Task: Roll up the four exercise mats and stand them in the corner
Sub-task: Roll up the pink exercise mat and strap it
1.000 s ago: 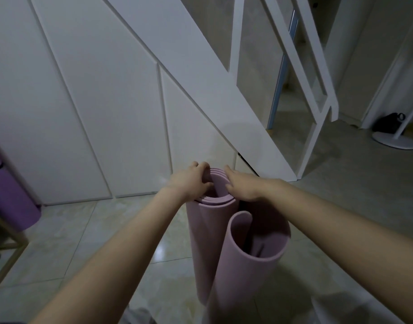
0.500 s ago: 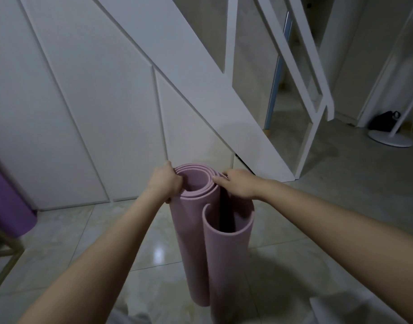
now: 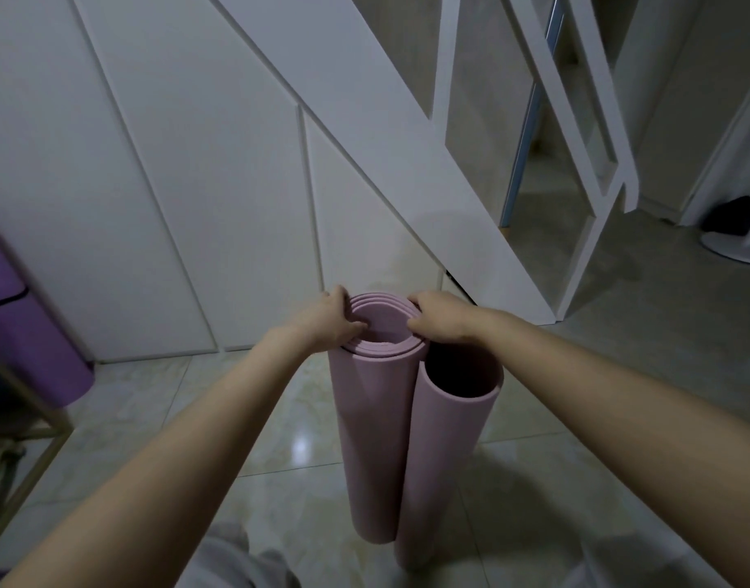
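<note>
A pale pink exercise mat (image 3: pixel 373 439) stands upright on the tiled floor in the middle of the view. Its left part is a tight roll; its loose outer end forms a wider open loop (image 3: pixel 445 451) on the right. My left hand (image 3: pixel 326 322) grips the left rim of the tight roll, thumb inside the top. My right hand (image 3: pixel 439 320) grips the right rim, fingers curled over the edge. A purple rolled mat (image 3: pixel 29 333) leans at the far left, partly cut off by the frame.
White panelled wall (image 3: pixel 174 184) under a staircase stands right behind the mat. A wooden frame (image 3: pixel 33 451) sits low at the left. A white round lamp base (image 3: pixel 734 248) and a dark bag (image 3: pixel 734 214) are at the far right. Glossy tiles surround the mat.
The loose loop on the right has tightened and the mat stands straighter. Both hands shifted apart to opposite rims of the tight roll.
</note>
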A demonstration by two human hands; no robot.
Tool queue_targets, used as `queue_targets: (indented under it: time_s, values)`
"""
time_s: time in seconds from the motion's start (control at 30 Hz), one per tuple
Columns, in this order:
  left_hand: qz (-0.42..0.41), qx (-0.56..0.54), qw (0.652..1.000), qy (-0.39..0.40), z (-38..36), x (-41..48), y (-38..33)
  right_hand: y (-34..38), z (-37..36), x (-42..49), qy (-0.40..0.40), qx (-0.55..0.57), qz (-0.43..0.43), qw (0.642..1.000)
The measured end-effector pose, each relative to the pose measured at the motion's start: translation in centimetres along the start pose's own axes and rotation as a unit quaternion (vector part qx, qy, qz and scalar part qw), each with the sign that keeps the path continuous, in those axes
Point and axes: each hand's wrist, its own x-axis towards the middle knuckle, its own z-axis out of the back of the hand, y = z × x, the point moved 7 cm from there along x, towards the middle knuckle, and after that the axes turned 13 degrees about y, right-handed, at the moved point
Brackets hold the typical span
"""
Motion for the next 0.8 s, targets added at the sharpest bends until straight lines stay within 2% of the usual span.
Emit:
queue_targets:
  time_s: [0.07, 0.13, 0.3, 0.4, 0.53, 0.67, 0.8]
  values:
    - [-0.07, 0.018, 0.997, 0.002, -0.3, 0.3, -1.0, 0.1, 0.0, 0.0, 0.001, -0.005, 0.018, 1.0]
    - [-0.102, 0.032, 0.994, -0.01, -0.1, 0.3, -1.5, 0.3, 0.0, -0.4, 0.001, -0.003, 0.041, 0.999]
    - [-0.094, 0.142, 0.984, -0.059, 0.6, 0.0, -2.2, 0.3, -0.5, -1.6, 0.003, 0.004, 0.088, 0.996]
    - [-0.074, 0.165, 0.981, -0.069, 0.4, -0.2, -2.8, -0.3, -0.5, -1.7, 0.002, -0.005, 0.056, 0.998]
    - [-0.027, 0.126, 0.988, -0.085, 0.6, -0.5, -2.6, -0.5, 0.4, -1.6, -0.008, -0.043, 0.004, 0.999]
    - [0.031, 0.054, 0.993, -0.097, 0.7, -0.7, -1.7, -0.4, 1.0, -1.1, -0.026, -0.047, -0.01, 0.998]
    - [0.042, 0.005, 0.995, -0.09, 0.6, -1.1, -0.9, -1.0, 0.9, -0.6, -0.053, -0.029, -0.015, 0.998]
